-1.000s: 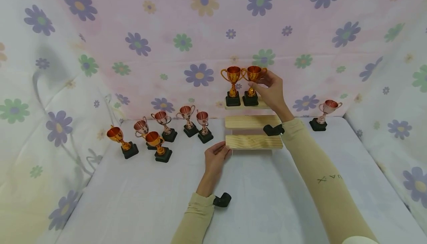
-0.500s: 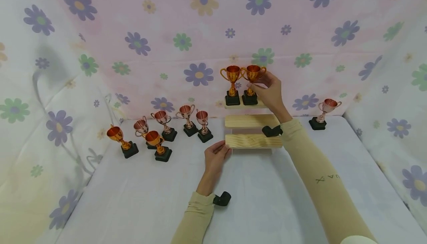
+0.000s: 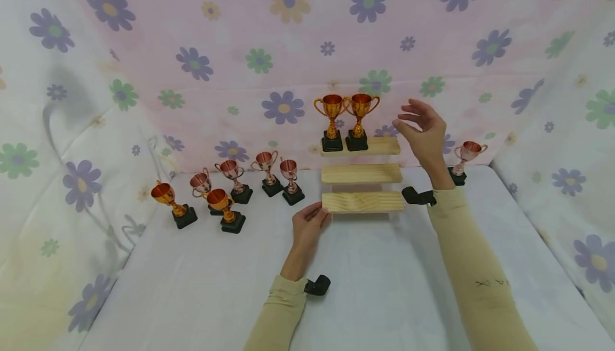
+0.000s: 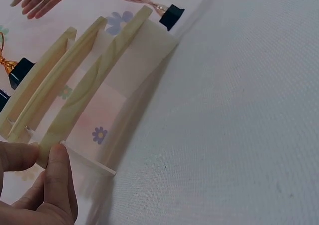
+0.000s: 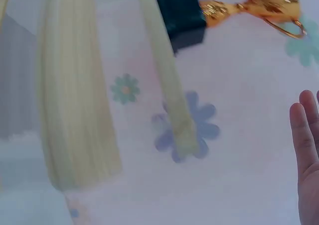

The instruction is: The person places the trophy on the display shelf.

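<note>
A three-step wooden display rack (image 3: 362,201) stands toward the back of the table. My left hand (image 3: 306,228) pinches the left end of its lowest board, with thumb (image 4: 20,156) on one face and fingers on the other in the left wrist view. On the top board stand two gold trophy cups side by side, the left gold trophy (image 3: 332,116) and the right gold trophy (image 3: 359,119), both upright on black bases. My right hand (image 3: 425,135) is in the air right of the top board, fingers loosely bent and holding nothing.
Left of the rack, several trophies stand on the white tablecloth (image 3: 216,287): gold ones such as the front gold trophy (image 3: 223,207) and rose-coloured ones such as the rose trophy (image 3: 290,177). Another rose trophy (image 3: 467,153) stands at the far right, partly behind the right wrist. Flowered cloth hangs behind.
My right hand has let go of the right gold trophy and moved off to the right. That trophy stays on the top board. My left hand keeps its pinch on the rack.
</note>
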Demonstrator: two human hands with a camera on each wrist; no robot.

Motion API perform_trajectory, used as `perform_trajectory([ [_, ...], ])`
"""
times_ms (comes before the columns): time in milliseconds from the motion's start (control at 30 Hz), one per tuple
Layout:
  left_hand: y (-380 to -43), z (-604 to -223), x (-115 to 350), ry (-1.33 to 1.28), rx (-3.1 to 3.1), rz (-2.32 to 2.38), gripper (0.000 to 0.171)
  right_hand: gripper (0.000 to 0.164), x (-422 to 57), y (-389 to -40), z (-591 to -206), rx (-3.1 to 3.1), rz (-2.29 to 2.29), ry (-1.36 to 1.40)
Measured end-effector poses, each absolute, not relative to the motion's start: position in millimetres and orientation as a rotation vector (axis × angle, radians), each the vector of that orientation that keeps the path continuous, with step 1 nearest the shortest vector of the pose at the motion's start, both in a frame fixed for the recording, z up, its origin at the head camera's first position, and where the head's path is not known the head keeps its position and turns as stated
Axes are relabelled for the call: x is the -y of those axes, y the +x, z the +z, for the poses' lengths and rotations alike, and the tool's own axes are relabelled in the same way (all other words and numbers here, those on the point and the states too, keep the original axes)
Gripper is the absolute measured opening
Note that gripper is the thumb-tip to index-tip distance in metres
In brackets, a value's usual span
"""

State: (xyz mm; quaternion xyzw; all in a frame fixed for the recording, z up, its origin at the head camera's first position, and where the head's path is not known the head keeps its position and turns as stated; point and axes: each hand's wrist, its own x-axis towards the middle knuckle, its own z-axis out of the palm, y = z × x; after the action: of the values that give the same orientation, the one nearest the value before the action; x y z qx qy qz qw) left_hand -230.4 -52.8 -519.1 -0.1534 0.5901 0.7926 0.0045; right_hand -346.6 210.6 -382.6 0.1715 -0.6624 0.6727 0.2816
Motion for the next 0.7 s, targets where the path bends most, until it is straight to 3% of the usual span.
perform_trajectory([
  [367,-229.9,-517.8,53.6,-0.469,-1.853,2.446,0.033,0.047,-281.2,-312.0,-373.4,1.531,1.786,0.333],
  [700,-229.8,-517.8,52.9,-0.471,-1.877,2.440,0.032,0.042,-318.2,-271.6,-377.5,1.529,1.474,-0.044],
])
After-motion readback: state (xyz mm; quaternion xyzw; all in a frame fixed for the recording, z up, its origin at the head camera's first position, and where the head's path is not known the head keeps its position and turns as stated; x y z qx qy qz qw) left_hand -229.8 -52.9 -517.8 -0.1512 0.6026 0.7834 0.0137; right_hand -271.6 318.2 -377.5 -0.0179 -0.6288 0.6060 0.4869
